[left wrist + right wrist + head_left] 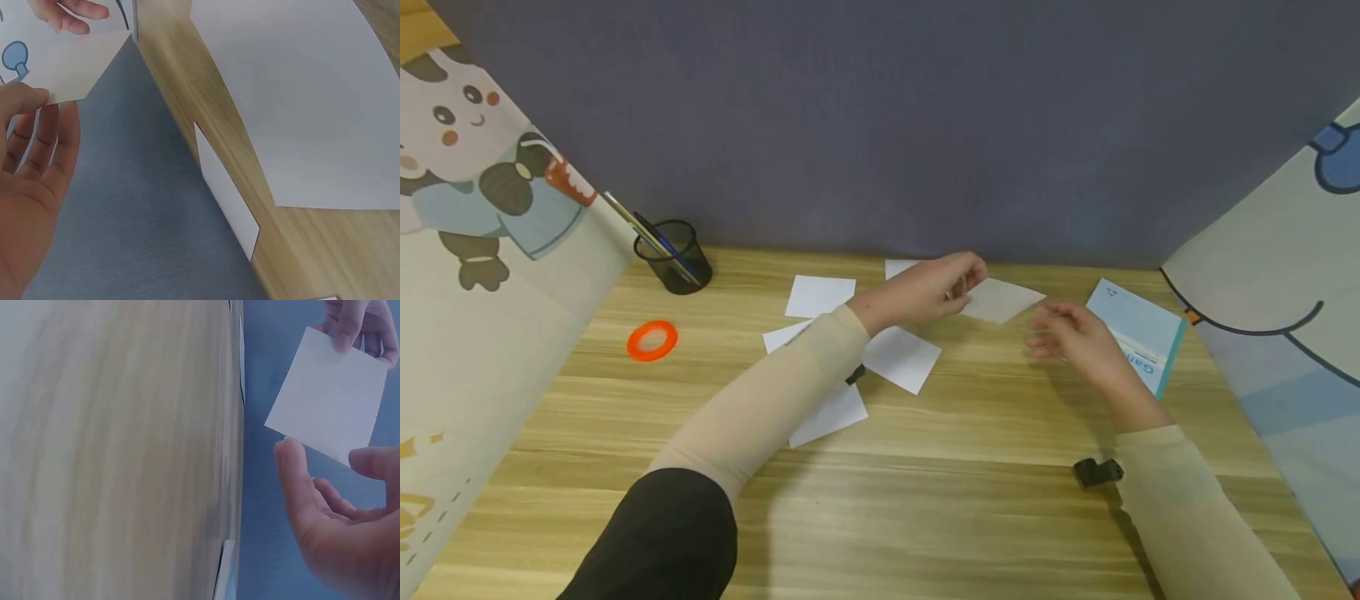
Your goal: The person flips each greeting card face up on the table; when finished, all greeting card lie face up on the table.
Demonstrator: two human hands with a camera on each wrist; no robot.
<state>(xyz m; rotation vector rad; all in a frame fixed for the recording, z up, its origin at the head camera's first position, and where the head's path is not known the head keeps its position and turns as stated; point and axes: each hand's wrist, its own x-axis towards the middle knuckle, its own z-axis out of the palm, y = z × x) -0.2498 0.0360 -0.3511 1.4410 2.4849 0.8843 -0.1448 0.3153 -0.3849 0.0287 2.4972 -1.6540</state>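
Note:
My left hand (pixel 917 292) pinches one edge of a small white square sheet of paper (pixel 1000 302), thumb on one face and fingers behind it, as the left wrist view shows. The sheet is held up over the table near the back panel. My right hand (pixel 1078 337) is to the right of the sheet. In the right wrist view, the right thumb and fingers (pixel 291 464) are spread apart, with their tips right at the sheet's near edge. More white paper squares (pixel 901 360) lie on the table under and around my left forearm, which partly hides them.
A black mesh pen cup (pixel 681 271) with several pens stands at the back left, an orange ring (pixel 638 342) in front of it. A light-blue booklet (pixel 1138 321) lies beyond my right hand. Dark (pixel 880 125) and patterned panels enclose the wooden table (pixel 940 500).

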